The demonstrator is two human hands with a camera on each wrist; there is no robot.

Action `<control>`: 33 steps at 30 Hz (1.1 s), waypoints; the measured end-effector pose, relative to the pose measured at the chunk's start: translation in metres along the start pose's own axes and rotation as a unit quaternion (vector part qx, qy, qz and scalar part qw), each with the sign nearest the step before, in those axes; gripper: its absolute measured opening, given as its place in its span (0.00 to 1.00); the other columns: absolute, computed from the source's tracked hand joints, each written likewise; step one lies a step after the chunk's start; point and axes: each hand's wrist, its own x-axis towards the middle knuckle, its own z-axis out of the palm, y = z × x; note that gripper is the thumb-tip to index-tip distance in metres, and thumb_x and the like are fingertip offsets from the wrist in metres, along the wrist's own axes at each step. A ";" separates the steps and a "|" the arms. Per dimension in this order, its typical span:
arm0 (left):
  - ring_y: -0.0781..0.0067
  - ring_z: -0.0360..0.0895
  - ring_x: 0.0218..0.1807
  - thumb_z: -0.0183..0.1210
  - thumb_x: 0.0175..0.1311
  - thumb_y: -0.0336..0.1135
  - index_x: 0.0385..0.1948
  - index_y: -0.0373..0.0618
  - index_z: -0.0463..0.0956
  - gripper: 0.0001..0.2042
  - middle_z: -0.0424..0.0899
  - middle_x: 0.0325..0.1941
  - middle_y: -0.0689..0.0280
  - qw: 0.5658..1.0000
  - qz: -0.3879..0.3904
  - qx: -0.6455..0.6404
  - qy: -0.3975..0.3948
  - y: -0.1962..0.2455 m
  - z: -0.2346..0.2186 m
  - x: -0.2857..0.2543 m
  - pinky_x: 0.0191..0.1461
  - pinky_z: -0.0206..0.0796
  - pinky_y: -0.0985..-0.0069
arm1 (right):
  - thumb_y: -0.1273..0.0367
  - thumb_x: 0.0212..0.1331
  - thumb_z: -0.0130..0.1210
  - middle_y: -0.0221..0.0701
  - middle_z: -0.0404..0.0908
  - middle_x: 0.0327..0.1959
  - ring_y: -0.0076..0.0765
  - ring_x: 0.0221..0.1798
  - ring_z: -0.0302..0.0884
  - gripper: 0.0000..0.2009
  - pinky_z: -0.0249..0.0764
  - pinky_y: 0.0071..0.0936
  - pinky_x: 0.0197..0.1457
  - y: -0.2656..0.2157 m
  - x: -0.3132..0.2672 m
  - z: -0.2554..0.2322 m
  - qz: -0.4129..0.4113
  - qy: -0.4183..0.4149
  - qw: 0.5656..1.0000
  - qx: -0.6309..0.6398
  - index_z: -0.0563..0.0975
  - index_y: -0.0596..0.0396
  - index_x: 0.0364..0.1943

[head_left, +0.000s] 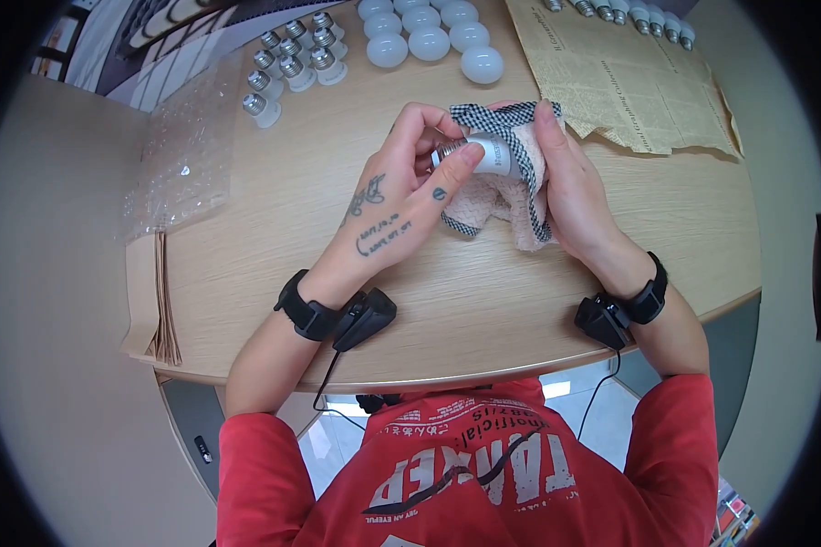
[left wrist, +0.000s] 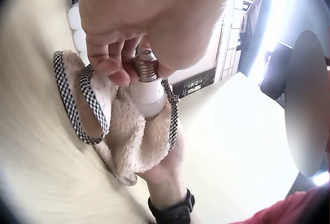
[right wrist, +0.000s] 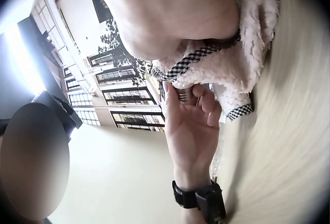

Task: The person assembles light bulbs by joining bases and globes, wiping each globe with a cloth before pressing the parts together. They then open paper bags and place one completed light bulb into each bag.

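Note:
A white light bulb [head_left: 493, 157] with a silver screw base lies tilted between the two hands over the table. My left hand [head_left: 394, 196] pinches it near the screw base, thumb along its white neck; in the left wrist view, fingers surround the threads of the bulb [left wrist: 148, 94]. A fluffy pale pink cloth [head_left: 485, 202] with black-and-white checked edging wraps the bulb's round end. From the right side, my right hand [head_left: 576, 187] holds that cloth around the globe, thumb pointing up. In the right wrist view, the cloth [right wrist: 250, 38] hides most of the bulb.
Several bulbs [head_left: 289, 68] stand base-up at the back left. More white bulbs [head_left: 429, 43] lie globe-up at the back middle. A brown printed paper [head_left: 625, 91] with a row of bulbs is at the back right. Clear plastic wrap [head_left: 178, 169] and folded brown paper [head_left: 162, 301] lie left.

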 end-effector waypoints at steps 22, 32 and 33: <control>0.61 0.81 0.36 0.44 0.77 0.46 0.54 0.35 0.58 0.20 0.81 0.34 0.52 0.996 0.042 0.067 0.037 0.005 0.020 -0.008 0.42 0.70 0.68 | 0.52 0.75 0.40 0.27 0.76 0.35 0.19 0.38 0.69 0.20 0.67 0.20 0.45 0.001 -0.008 0.004 -0.102 0.026 0.980 -0.171 0.72 0.56 0.41; 0.66 0.80 0.32 0.44 0.77 0.46 0.54 0.37 0.58 0.20 0.80 0.32 0.56 0.997 0.044 0.052 0.038 0.007 0.019 -0.004 0.37 0.70 0.72 | 0.51 0.74 0.39 0.28 0.76 0.32 0.19 0.33 0.69 0.21 0.67 0.21 0.39 0.007 -0.010 0.009 -0.099 0.058 0.981 -0.155 0.72 0.56 0.39; 0.68 0.79 0.30 0.44 0.77 0.46 0.55 0.37 0.59 0.19 0.80 0.31 0.58 0.998 0.031 0.050 0.034 0.008 0.016 -0.005 0.36 0.69 0.73 | 0.50 0.74 0.39 0.28 0.76 0.32 0.19 0.33 0.69 0.22 0.67 0.21 0.39 0.007 -0.009 0.010 -0.105 0.053 0.981 -0.155 0.72 0.56 0.39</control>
